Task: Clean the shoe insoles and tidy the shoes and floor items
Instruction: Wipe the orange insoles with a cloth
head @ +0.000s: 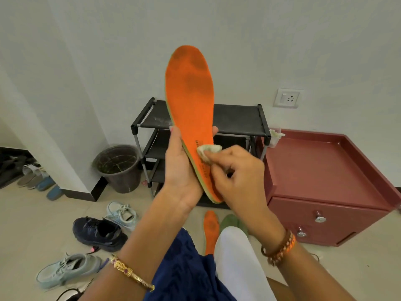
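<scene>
An orange insole [191, 92] with dark stains near the toe stands upright in front of me. My left hand [181, 168] grips its heel half from behind, fingertips showing on both edges. My right hand [236, 172] pinches a small pale cloth wad [208, 149] against the insole's lower face. A second orange insole [211, 230] lies on the floor below, beside a green one [230, 221]. A dark navy sneaker [97, 232] and two light blue-grey sneakers [121, 213] [67, 270] sit on the floor at the left.
A black shoe rack [238, 120] stands against the wall behind the insole. A dark bucket [118, 168] is to its left, a red cabinet [325, 181] to its right. More footwear [36, 179] lies at the far left by a wall corner.
</scene>
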